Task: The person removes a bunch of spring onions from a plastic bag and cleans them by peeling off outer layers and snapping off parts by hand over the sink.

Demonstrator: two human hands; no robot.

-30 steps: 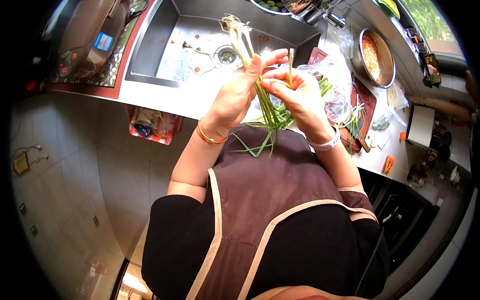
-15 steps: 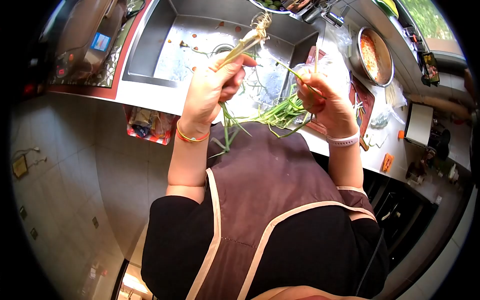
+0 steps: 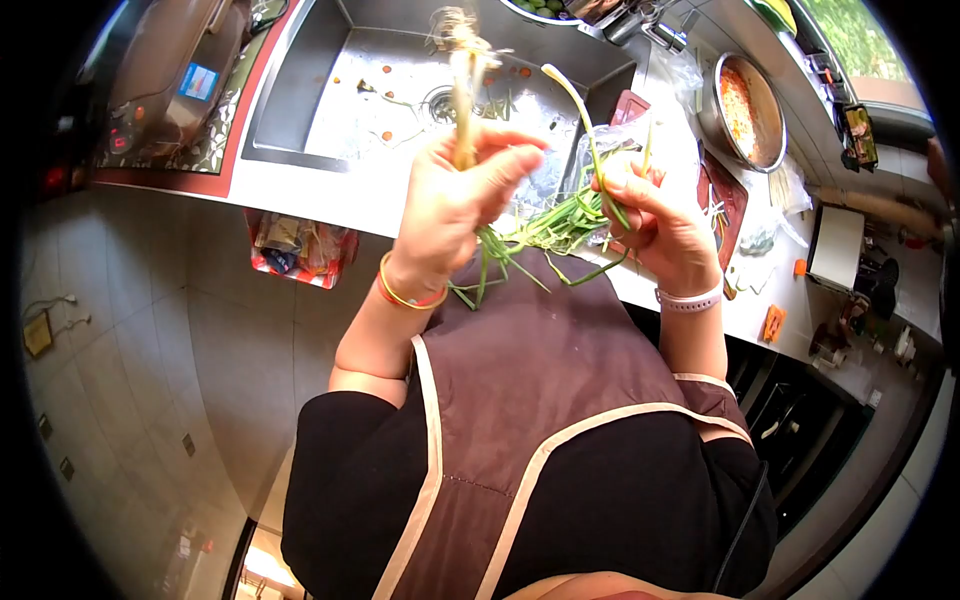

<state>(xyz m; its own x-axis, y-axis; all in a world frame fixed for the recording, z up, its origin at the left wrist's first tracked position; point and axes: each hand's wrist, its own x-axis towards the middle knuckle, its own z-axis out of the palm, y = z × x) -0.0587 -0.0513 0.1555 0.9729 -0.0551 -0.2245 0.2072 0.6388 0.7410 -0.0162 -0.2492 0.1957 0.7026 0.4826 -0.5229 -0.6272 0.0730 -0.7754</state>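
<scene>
My left hand [image 3: 460, 200] is closed around a bunch of scallions [image 3: 466, 105], whose pale, rooty ends point up over the sink. Its thumb and index finger reach out to the right, and green leaves hang below the palm. In my right hand [image 3: 655, 215], a single thin scallion [image 3: 580, 105] is pinched between thumb and fingers, its white end leaning up and left. Between the hands, at the counter's front edge, lies a pile of green scallions [image 3: 565, 222].
The metal sink [image 3: 290, 115] holds scattered orange bits and scraps. Right of it stand a cutting board [image 3: 730, 205], a steel bowl of orange food [image 3: 745, 110] and plastic bags [image 3: 685, 70]. A lined bin [image 3: 300, 250] hangs below the counter at left.
My left hand has shifted right and its scallion bunch has swung more upright. The thumb and index finger have stretched out. The right hand's scallion now stands steeper.
</scene>
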